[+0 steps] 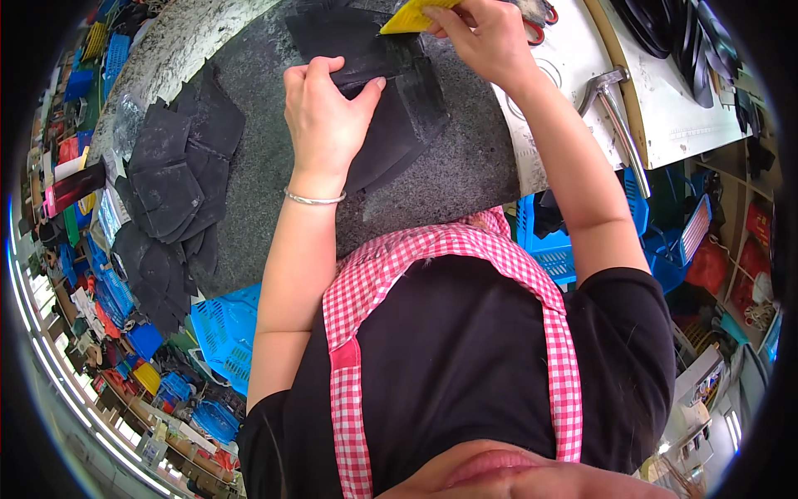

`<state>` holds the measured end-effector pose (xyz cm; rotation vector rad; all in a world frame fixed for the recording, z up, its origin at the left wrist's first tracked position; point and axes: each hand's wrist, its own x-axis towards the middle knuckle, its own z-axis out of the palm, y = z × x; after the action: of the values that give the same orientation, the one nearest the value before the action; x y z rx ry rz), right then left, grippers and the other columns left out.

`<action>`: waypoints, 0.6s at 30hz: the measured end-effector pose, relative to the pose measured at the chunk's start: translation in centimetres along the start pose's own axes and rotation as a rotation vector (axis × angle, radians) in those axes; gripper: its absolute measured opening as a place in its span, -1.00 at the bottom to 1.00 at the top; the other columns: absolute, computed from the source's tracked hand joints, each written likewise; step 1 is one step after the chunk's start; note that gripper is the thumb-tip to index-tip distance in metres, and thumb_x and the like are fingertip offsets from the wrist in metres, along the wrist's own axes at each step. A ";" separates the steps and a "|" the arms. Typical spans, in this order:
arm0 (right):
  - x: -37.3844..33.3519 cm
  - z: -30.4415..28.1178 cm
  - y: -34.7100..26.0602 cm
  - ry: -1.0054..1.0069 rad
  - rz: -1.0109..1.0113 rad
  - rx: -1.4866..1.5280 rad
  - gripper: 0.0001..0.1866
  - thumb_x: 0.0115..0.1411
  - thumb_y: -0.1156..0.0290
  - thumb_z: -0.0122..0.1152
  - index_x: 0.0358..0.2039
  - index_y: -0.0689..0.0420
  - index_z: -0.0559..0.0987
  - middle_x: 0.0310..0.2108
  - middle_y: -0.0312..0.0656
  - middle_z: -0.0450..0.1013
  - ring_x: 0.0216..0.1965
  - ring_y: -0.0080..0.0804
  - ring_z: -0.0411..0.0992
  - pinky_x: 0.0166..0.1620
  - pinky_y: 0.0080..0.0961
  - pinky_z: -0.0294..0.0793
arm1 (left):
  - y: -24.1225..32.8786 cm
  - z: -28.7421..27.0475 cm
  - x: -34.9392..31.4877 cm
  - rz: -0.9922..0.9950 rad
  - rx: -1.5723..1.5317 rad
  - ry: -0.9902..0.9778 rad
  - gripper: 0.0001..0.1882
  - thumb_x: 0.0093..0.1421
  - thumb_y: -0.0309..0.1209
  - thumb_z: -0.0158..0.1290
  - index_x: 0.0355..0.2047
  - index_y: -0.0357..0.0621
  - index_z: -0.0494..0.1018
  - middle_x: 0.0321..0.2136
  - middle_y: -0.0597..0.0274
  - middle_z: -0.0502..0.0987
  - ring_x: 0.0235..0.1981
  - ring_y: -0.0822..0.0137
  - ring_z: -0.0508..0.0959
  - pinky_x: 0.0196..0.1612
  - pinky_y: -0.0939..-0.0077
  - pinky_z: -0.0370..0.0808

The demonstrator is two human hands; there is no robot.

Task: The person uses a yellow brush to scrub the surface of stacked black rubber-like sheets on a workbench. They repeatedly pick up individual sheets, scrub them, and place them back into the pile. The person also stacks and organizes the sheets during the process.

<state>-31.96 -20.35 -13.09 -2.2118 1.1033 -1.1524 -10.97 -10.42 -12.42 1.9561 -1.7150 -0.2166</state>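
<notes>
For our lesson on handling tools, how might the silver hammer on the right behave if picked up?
The hammer probably feels head-heavy, given its metallic head. It should stay rigid, judging by the straight handle. That handle's shiny surface may feel slippery.

Top edge cuts off the flat yellow tool [413, 17] and the bare right hand [490, 33]. Bare left arm [291, 287] partly hides a blue plastic basket [220, 337]; multicoloured clutter [145, 341] far left is too small to tell.
</notes>
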 end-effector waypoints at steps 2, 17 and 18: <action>-1.4 -0.5 0.0 -0.094 -0.239 0.066 -0.90 0.26 0.49 0.31 -0.22 0.19 0.61 -0.39 -0.10 0.65 -0.36 -0.30 0.67 -0.30 -0.41 0.62 | -0.1 -0.1 -0.1 -0.002 -0.001 -0.001 -0.44 -0.04 -0.22 0.47 -0.09 -0.26 0.55 -0.12 -0.10 0.47 -0.11 -0.08 0.58 0.00 0.13 0.56; 2.6 -1.2 -1.3 0.025 0.278 0.067 -0.86 0.35 0.49 0.24 -0.17 0.30 0.58 -0.43 -0.11 0.64 -0.38 -0.39 0.65 -0.29 -0.43 0.62 | -1.6 -1.1 0.7 -0.030 -0.395 0.050 -0.52 -0.09 -0.46 0.49 -0.16 -0.19 0.53 -0.17 0.09 0.56 -0.11 0.16 0.59 0.01 0.31 0.54; 2.8 -1.5 -1.3 0.039 0.329 0.183 -0.86 0.36 0.49 0.22 -0.17 0.31 0.58 -0.44 -0.11 0.64 -0.38 -0.41 0.65 -0.29 -0.45 0.62 | -1.6 -1.7 0.8 -0.068 -0.509 0.014 -0.53 -0.09 -0.48 0.49 -0.18 -0.17 0.52 -0.17 0.11 0.56 -0.09 0.17 0.58 0.02 0.32 0.53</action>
<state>-31.66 -21.84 -9.98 -1.7956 1.2667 -1.1065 -8.61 -10.59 -11.59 1.6288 -1.4096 -0.5985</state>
